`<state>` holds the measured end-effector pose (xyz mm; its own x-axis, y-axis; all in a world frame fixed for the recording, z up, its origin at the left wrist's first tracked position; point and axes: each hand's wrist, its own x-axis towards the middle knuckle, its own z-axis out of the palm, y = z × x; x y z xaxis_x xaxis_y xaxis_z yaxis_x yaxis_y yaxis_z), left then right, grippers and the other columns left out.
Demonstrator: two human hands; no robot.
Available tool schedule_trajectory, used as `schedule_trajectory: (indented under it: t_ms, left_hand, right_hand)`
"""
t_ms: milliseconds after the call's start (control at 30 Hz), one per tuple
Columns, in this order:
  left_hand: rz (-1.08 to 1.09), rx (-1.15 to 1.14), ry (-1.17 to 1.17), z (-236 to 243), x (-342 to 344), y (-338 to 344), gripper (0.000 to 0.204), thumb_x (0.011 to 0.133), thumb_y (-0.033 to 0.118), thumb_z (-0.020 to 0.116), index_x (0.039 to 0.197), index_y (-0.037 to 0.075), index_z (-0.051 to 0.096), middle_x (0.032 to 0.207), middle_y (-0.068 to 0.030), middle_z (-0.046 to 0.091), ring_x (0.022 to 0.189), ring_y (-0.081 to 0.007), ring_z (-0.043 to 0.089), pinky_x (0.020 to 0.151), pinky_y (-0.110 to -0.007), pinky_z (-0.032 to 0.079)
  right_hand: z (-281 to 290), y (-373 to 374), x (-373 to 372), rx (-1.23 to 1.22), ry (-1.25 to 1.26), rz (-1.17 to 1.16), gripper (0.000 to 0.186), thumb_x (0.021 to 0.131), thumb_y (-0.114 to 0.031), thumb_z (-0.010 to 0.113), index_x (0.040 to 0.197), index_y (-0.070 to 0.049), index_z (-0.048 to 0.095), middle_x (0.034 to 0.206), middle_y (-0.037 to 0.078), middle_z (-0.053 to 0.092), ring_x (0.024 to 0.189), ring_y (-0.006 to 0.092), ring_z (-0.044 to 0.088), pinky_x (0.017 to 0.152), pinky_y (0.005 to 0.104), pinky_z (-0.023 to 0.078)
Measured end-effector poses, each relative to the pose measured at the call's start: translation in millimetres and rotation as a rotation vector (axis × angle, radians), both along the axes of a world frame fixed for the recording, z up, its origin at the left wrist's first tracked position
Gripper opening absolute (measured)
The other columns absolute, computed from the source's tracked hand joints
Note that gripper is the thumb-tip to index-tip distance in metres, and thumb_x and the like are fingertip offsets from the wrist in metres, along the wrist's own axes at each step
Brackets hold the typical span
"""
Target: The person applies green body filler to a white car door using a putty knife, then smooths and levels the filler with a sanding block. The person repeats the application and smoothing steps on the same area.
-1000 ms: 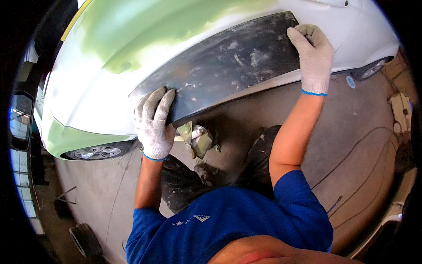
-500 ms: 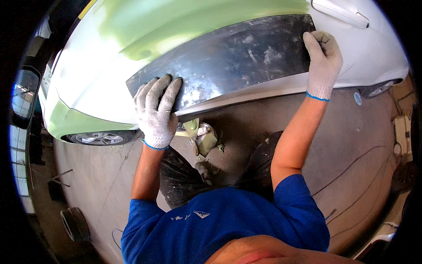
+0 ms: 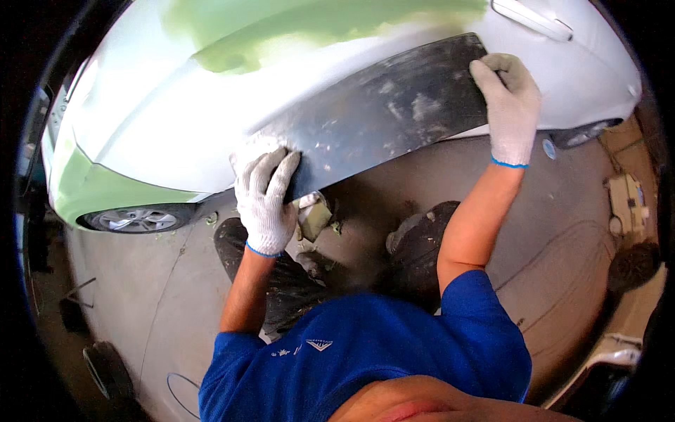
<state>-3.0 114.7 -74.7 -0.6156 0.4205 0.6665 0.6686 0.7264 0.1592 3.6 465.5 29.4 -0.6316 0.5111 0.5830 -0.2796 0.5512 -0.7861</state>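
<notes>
A long, dark grey, scuffed flat panel (image 3: pixel 383 112) is slanting across the centre of the frame, in front of a white car body (image 3: pixel 176 133) with pale green patches. The white-gloved left hand (image 3: pixel 267 197) is gripping the panel's lower-left end, fingers lying over its face, while the white-gloved right hand (image 3: pixel 513 105) is pinching its right edge between thumb and fingers. A silver-spoked car wheel (image 3: pixel 137 219) is showing at left, a white door handle (image 3: pixel 532 19) at upper right. The person is wearing a blue short-sleeved shirt (image 3: pixel 373 344); a black tyre (image 3: pixel 109 369) is lying at lower left.
</notes>
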Motion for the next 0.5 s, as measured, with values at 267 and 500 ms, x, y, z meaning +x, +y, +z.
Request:
schedule_trajectory:
  t_ms: [267, 500]
  left_hand:
    - [-0.027, 0.084, -0.095, -37.3, 44.9, -35.3, 0.082, 0.057, -0.007, 0.061, 0.135, 0.017, 0.064, 0.132, -0.0081, 0.061, 0.123, -0.034, 0.055, 0.109, -0.048, 0.042]
    - [-0.038, 0.01, 0.02, -15.7, 31.2, -57.4, 0.079, 0.058, -0.003, 0.064, 0.135, 0.018, 0.065, 0.132, -0.0073, 0.061, 0.123, -0.0321, 0.055, 0.109, -0.05, 0.042]
  right_hand:
    - [-23.4, -42.0, 35.4, 0.057, -0.182, -0.015, 0.016, 0.088, -0.013, 0.075, 0.092, 0.001, 0.068, 0.087, 0.007, 0.07, 0.083, 0.0137, 0.062, 0.081, 0.0299, 0.051]
    - [-33.5, -46.8, 42.3, 0.038, -0.097, -0.052, 0.02, 0.089, -0.015, 0.077, 0.096, 0.001, 0.069, 0.089, 0.007, 0.07, 0.085, 0.0157, 0.062, 0.084, 0.0336, 0.051]
